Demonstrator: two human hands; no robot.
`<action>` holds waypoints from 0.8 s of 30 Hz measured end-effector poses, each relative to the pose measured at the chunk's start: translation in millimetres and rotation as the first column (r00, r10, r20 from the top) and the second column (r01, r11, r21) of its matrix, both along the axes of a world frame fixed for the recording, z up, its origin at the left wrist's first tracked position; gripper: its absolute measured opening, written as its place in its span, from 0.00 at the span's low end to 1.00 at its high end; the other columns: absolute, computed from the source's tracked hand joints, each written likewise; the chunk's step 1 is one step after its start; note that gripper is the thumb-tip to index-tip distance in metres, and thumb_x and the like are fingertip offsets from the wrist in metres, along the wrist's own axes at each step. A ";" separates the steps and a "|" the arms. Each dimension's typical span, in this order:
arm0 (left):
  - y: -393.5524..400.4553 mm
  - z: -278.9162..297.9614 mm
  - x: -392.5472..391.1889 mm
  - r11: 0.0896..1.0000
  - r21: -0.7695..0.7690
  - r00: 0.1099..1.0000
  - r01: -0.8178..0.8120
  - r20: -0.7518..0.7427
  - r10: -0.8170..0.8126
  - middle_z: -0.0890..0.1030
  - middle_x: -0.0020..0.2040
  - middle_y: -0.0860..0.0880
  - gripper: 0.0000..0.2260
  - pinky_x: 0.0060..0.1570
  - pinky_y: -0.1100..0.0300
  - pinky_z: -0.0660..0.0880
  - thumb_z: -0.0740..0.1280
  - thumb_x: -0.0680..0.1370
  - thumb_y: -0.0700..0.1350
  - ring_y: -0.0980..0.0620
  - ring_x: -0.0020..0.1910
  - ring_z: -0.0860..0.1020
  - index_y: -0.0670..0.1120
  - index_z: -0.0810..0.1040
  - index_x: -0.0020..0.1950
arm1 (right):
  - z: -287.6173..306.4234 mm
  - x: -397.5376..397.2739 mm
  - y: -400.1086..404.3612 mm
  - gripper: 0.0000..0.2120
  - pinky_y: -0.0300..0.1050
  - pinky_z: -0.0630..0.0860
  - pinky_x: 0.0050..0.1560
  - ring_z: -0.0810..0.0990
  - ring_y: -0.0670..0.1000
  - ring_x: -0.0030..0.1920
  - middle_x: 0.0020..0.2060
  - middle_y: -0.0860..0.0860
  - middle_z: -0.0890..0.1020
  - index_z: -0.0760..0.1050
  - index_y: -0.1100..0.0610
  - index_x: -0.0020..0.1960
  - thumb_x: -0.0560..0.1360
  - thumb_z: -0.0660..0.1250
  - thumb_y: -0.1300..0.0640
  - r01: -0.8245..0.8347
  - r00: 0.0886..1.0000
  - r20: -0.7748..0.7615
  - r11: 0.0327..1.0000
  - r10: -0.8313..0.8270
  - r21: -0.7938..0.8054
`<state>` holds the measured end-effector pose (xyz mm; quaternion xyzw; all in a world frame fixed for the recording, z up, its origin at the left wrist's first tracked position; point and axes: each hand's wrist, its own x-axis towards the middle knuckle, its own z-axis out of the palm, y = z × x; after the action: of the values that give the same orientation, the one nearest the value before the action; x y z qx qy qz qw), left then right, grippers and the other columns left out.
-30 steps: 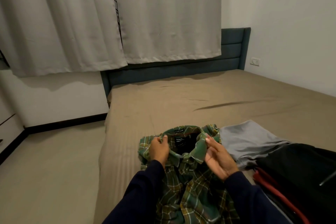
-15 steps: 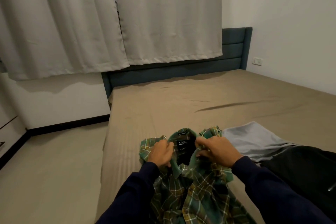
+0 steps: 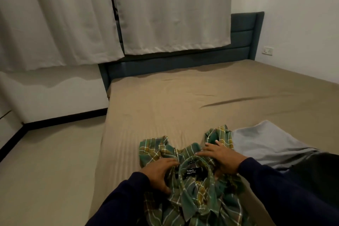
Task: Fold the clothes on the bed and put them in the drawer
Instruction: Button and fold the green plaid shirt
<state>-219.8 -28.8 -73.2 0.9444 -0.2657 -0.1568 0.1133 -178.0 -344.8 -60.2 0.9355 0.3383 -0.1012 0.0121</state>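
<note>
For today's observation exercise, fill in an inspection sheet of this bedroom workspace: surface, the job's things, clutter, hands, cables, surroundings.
Surface: bed with a tan sheet, lightly creased.
Job's things: green plaid shirt lies crumpled at the near edge, collar and label facing up; grey garment lies to its right; dark garment beside that, partly cut off by the frame. No drawer in view.
Clutter: nothing seen.
Hands: left hand rests on the shirt by the collar; right hand presses flat on the collar's right side.
Cables: nothing seen.
Surroundings: pale curtains, blue headboard, wall socket.
</note>
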 end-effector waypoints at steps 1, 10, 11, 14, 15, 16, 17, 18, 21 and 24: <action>0.6 -5.2 3.5 0.997 0.070 0.999 0.017 0.045 -0.020 0.63 0.77 0.54 0.41 0.73 0.54 0.62 0.77 0.68 0.56 0.52 0.74 0.62 0.55 0.63 0.78 | -5.0 4.0 3.2 0.34 0.64 0.45 0.79 0.52 0.53 0.80 0.79 0.51 0.59 0.64 0.43 0.77 0.74 0.74 0.48 -0.058 0.998 0.034 0.998 0.059 -0.032; 12.0 -1.9 33.2 0.925 -0.361 0.918 -0.123 0.311 0.244 0.84 0.47 0.51 0.11 0.50 0.55 0.77 0.63 0.79 0.47 0.52 0.45 0.80 0.49 0.84 0.52 | 3.1 16.8 -3.6 0.06 0.52 0.71 0.68 0.73 0.46 0.65 0.66 0.48 0.74 0.80 0.57 0.45 0.79 0.69 0.57 0.197 0.975 -0.062 0.702 -0.213 0.684; 12.4 9.5 37.7 0.861 -0.484 0.895 -0.155 0.301 0.330 0.84 0.46 0.52 0.12 0.48 0.57 0.77 0.62 0.78 0.48 0.54 0.44 0.80 0.50 0.85 0.51 | 15.1 20.0 -3.0 0.04 0.52 0.74 0.65 0.77 0.47 0.61 0.61 0.48 0.78 0.80 0.57 0.46 0.80 0.68 0.60 0.205 0.968 -0.061 0.619 -0.245 0.758; 11.9 60.6 47.4 0.696 -0.703 0.831 -0.147 0.294 0.472 0.85 0.46 0.56 0.14 0.47 0.62 0.77 0.61 0.78 0.51 0.58 0.45 0.81 0.50 0.85 0.53 | 66.4 22.0 -1.4 0.07 0.50 0.78 0.46 0.80 0.48 0.43 0.42 0.49 0.82 0.76 0.51 0.49 0.83 0.62 0.60 0.209 0.956 -0.072 0.483 -0.286 0.850; 12.3 79.9 50.5 0.672 -0.730 0.819 -0.128 0.304 0.486 0.85 0.47 0.56 0.14 0.46 0.61 0.77 0.60 0.79 0.50 0.58 0.45 0.82 0.50 0.84 0.54 | 84.1 22.1 -1.4 0.08 0.47 0.77 0.42 0.79 0.48 0.39 0.39 0.49 0.81 0.74 0.50 0.49 0.84 0.61 0.58 0.200 0.954 -0.057 0.484 -0.295 0.852; 13.1 101.2 52.1 0.669 -0.735 0.810 -0.110 0.324 0.489 0.84 0.47 0.55 0.13 0.46 0.60 0.78 0.60 0.79 0.49 0.57 0.45 0.81 0.50 0.83 0.54 | 102.5 22.9 -1.3 0.07 0.46 0.76 0.41 0.79 0.48 0.38 0.39 0.49 0.81 0.73 0.49 0.49 0.84 0.59 0.57 0.183 0.952 -0.027 0.496 -0.305 0.849; 14.5 119.6 54.0 0.685 -0.723 0.799 -0.091 0.358 0.483 0.84 0.47 0.54 0.12 0.46 0.58 0.79 0.60 0.80 0.48 0.56 0.45 0.81 0.49 0.83 0.55 | 119.1 24.2 -1.1 0.07 0.47 0.75 0.41 0.79 0.48 0.39 0.39 0.50 0.81 0.72 0.49 0.50 0.84 0.58 0.56 0.170 0.947 0.004 0.508 -0.323 0.844; 16.2 137.1 56.3 0.710 -0.699 0.778 -0.082 0.401 0.484 0.84 0.46 0.52 0.11 0.45 0.56 0.79 0.60 0.82 0.47 0.54 0.44 0.81 0.49 0.82 0.55 | 135.8 25.9 -0.7 0.07 0.49 0.74 0.41 0.79 0.50 0.39 0.40 0.50 0.80 0.72 0.50 0.49 0.85 0.58 0.54 0.161 0.937 0.033 0.513 -0.348 0.843; 21.6 186.4 57.1 0.818 -0.572 0.638 -0.063 0.607 0.474 0.83 0.44 0.47 0.12 0.40 0.51 0.78 0.58 0.83 0.51 0.46 0.41 0.80 0.49 0.79 0.53 | 189.2 27.6 -2.9 0.11 0.47 0.68 0.37 0.76 0.48 0.37 0.36 0.48 0.78 0.71 0.51 0.43 0.84 0.60 0.51 0.138 0.887 0.130 0.521 -0.444 0.842; 26.6 237.4 45.6 0.932 -0.354 0.321 -0.083 0.876 0.361 0.80 0.39 0.47 0.15 0.30 0.55 0.72 0.56 0.82 0.54 0.44 0.34 0.79 0.49 0.78 0.47 | 248.8 16.9 -8.2 0.22 0.46 0.63 0.33 0.72 0.48 0.30 0.28 0.48 0.74 0.70 0.52 0.32 0.83 0.59 0.45 0.071 0.824 0.309 0.627 -0.476 0.776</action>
<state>-174.2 -2.2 164.2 0.8703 -0.1663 0.4570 0.0780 -161.1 -353.0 188.5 0.8940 0.1829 0.2818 -0.2964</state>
